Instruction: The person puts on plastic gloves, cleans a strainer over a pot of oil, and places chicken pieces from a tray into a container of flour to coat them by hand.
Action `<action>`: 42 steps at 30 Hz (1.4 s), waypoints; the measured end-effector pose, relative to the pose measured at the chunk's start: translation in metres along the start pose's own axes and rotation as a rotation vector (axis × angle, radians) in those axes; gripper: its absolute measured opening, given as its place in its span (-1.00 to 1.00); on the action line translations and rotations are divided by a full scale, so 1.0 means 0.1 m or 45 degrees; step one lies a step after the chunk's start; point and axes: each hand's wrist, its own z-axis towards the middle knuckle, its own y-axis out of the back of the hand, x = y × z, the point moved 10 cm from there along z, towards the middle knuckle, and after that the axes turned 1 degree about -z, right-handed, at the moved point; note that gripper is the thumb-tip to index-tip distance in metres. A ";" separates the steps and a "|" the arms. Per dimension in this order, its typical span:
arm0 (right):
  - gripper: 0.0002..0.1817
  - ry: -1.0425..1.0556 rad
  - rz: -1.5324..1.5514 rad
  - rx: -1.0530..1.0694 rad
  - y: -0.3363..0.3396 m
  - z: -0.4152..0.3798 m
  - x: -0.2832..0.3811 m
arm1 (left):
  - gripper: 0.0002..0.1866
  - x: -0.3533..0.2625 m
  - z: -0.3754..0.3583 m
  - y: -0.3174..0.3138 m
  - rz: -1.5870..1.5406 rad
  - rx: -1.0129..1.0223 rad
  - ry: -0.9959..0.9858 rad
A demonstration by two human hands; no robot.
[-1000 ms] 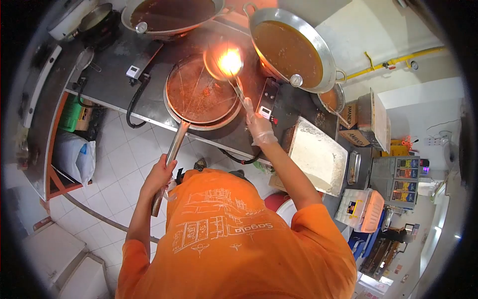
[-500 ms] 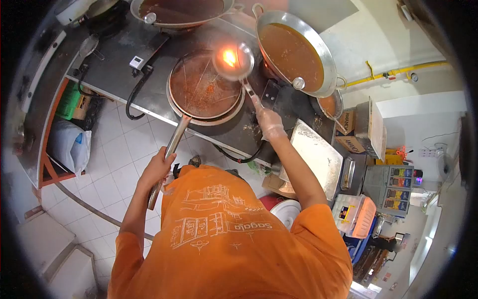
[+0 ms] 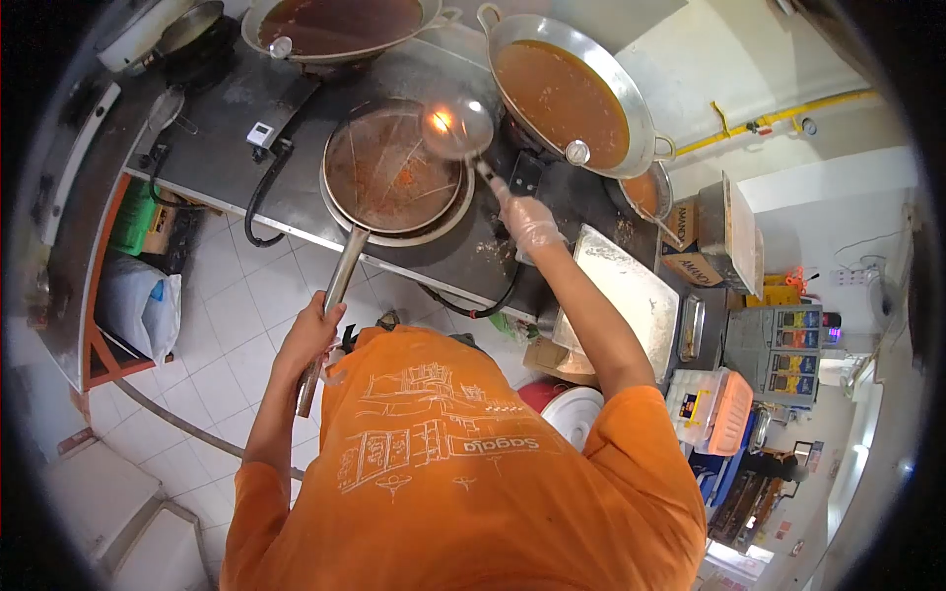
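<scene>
My left hand [image 3: 308, 335] is closed round the long metal handle of a wok [image 3: 370, 182]. The wok sits on a round pale burner rim [image 3: 333, 212]; reddish-brown residue and orange bits show inside it, under a haze of steam. In a clear plastic glove, my right hand [image 3: 529, 225] grips a ladle [image 3: 459, 130] by its handle. The ladle's round metal bowl is held over the wok's right edge, with an orange glow at its left side.
Two wide pans of brown liquid, one at the upper right [image 3: 562, 98] and one at the top [image 3: 340, 22], stand behind the wok. A smaller pan [image 3: 645, 192] and a floury tray [image 3: 616, 286] lie to the right. Black hoses [image 3: 258, 202] run along the dark counter [image 3: 296, 182].
The whole view has shifted slightly. The orange glow at the ladle has become smaller. Both hands keep their grips, and the ladle stays over the wok's right side.
</scene>
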 end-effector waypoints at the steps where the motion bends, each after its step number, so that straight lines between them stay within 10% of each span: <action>1: -0.35 -0.038 -0.043 0.079 -0.03 0.00 -0.01 | -0.62 -0.03 -0.01 0.02 0.032 -0.021 -0.019; 22: -0.48 0.501 0.436 -0.574 0.44 0.00 0.23 | -0.63 0.14 -0.18 0.07 0.021 -0.112 -0.091; 24: -0.44 0.224 0.344 -0.292 0.65 -0.20 0.30 | -0.63 -0.03 -0.38 0.12 0.033 -0.147 -0.107; 32: -0.47 0.347 0.438 -1.306 2.24 -1.10 0.41 | -0.65 -0.27 -0.70 0.24 -0.053 -0.240 -0.099; 36: -0.47 0.199 0.562 -1.329 2.21 -1.19 0.22 | -0.65 -0.31 -0.76 0.26 -0.058 -0.235 -0.109; 40: -0.50 0.203 0.494 -0.465 1.32 -0.72 0.18 | -0.66 -0.38 -0.80 0.23 -0.154 -0.232 -0.169; 42: -0.45 0.087 0.626 -0.516 1.26 -0.74 -0.08 | -0.66 -0.28 -0.76 0.24 -0.117 -0.238 -0.108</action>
